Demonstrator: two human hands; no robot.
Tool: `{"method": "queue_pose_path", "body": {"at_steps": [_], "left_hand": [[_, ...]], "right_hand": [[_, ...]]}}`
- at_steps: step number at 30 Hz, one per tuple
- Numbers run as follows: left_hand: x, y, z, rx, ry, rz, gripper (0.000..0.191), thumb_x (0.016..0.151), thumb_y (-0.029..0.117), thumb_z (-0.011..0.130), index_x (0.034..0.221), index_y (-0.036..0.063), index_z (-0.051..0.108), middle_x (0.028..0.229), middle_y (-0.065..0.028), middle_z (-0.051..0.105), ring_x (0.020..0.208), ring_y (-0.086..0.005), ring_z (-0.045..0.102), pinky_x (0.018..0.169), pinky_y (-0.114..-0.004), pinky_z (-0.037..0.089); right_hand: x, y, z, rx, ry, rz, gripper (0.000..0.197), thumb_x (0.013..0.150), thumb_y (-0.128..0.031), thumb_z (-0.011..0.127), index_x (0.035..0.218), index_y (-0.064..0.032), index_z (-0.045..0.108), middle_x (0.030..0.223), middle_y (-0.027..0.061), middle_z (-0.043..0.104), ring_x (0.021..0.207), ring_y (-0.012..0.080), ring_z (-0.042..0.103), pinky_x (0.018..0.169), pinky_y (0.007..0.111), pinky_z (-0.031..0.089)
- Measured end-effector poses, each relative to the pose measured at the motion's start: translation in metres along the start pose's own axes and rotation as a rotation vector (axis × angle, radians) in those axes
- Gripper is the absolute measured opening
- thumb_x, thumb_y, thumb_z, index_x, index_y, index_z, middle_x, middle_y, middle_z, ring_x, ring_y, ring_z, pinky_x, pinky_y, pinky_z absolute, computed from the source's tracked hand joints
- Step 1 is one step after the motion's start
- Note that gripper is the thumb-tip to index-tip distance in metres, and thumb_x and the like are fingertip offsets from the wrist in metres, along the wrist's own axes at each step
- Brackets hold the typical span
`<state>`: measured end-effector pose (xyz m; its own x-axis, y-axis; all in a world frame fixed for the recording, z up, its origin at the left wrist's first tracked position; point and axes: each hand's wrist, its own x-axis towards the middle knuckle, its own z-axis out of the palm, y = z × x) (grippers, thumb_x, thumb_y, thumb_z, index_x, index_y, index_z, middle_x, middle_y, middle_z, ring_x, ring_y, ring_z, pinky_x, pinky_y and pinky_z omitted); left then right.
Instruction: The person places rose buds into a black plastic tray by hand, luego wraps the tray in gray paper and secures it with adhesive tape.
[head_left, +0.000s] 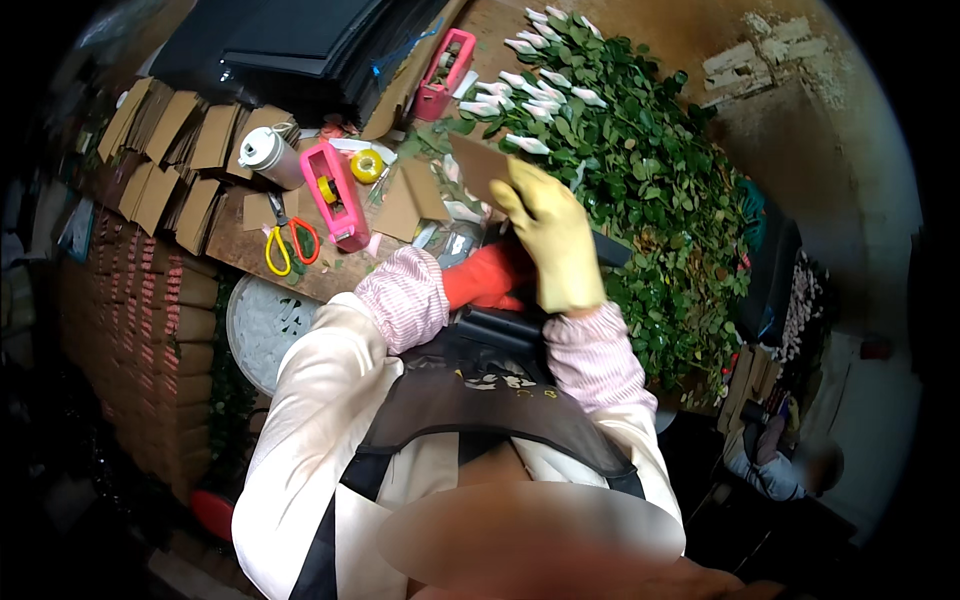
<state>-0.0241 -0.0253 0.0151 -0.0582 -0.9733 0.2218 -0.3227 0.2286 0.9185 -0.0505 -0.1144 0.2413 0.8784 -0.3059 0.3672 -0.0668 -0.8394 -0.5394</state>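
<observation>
My right hand (551, 232), in a yellow rubber glove, grips a brown cardboard piece (478, 169) between thumb and fingers. Left of and below it, my left hand (487, 279) wears a red glove; its fingers are partly hidden beside dark objects, and what it holds cannot be told. A folded cardboard piece (412, 201) lies on the wooden bench (247, 251) ahead of my left hand. Farther left are a pink tape dispenser (335, 196), a yellow tape roll (367, 166) and scissors (289, 238) with red and yellow handles. Leafy stems (660, 187) with white-wrapped flower heads (527, 144) lie to the right.
Cardboard stacks (214, 139) and a lidded cup (271, 156) stand at left. Black sheets (289, 37) and a second pink dispenser (445, 75) are at the back. A round tub (259, 322) sits below the bench's left edge. Another person (772, 472) is at far right.
</observation>
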Motion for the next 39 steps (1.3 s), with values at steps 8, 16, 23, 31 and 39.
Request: {"method": "queue_pose_path", "body": {"at_steps": [8, 16, 23, 31, 39], "left_hand": [[-0.001, 0.017, -0.011, 0.644, -0.111, -0.028, 0.070, 0.100, 0.048, 0.066, 0.158, 0.0112, 0.053, 0.170, -0.0116, 0.047, 0.159, -0.0320, 0.040, 0.132, -0.052, 0.027], [-0.047, 0.057, -0.079, 0.577, 0.296, 0.087, 0.037, 0.096, 0.013, 0.071, 0.132, 0.0064, 0.070, 0.122, -0.0174, 0.072, 0.110, -0.0423, 0.068, 0.091, -0.049, 0.058], [-0.024, 0.065, -0.042, 0.559, 0.025, 0.049, 0.028, 0.092, 0.012, 0.074, 0.120, 0.0060, 0.075, 0.110, -0.0135, 0.075, 0.103, -0.0373, 0.072, 0.086, -0.047, 0.061], [-0.025, 0.068, -0.038, 0.560, 0.021, -0.012, 0.030, 0.091, 0.010, 0.080, 0.120, 0.0042, 0.077, 0.121, -0.0144, 0.076, 0.109, -0.0353, 0.075, 0.090, -0.043, 0.063], [-0.009, 0.079, -0.040, 0.497, 0.005, -0.022, 0.028, 0.089, 0.008, 0.081, 0.117, 0.0029, 0.078, 0.120, -0.0140, 0.077, 0.110, -0.0356, 0.074, 0.093, -0.044, 0.063]], "right_hand": [[-0.145, 0.102, -0.015, 0.779, -0.557, 0.984, 0.019, 0.111, -0.019, 0.070, 0.117, -0.0008, 0.072, 0.098, 0.0011, 0.075, 0.083, 0.0088, 0.068, 0.077, 0.026, 0.057], [-0.126, 0.113, -0.004, 0.378, -0.770, 0.886, 0.035, 0.112, -0.034, 0.065, 0.120, 0.0000, 0.071, 0.096, 0.0082, 0.078, 0.078, 0.0143, 0.074, 0.074, 0.032, 0.059], [-0.125, 0.112, -0.006, 0.050, -0.811, 0.728, 0.049, 0.110, -0.048, 0.056, 0.124, -0.0033, 0.072, 0.109, 0.0187, 0.081, 0.091, 0.0364, 0.080, 0.085, 0.051, 0.060], [-0.054, 0.117, -0.094, 0.117, -0.237, 0.544, 0.048, 0.107, -0.053, 0.064, 0.136, -0.0165, 0.075, 0.120, 0.0123, 0.081, 0.108, 0.0286, 0.079, 0.095, 0.040, 0.062], [-0.014, 0.367, -0.047, -0.510, 0.039, 0.641, 0.031, 0.096, -0.015, 0.073, 0.126, -0.0073, 0.075, 0.143, 0.0169, 0.072, 0.133, 0.0345, 0.068, 0.123, 0.042, 0.046]]}}
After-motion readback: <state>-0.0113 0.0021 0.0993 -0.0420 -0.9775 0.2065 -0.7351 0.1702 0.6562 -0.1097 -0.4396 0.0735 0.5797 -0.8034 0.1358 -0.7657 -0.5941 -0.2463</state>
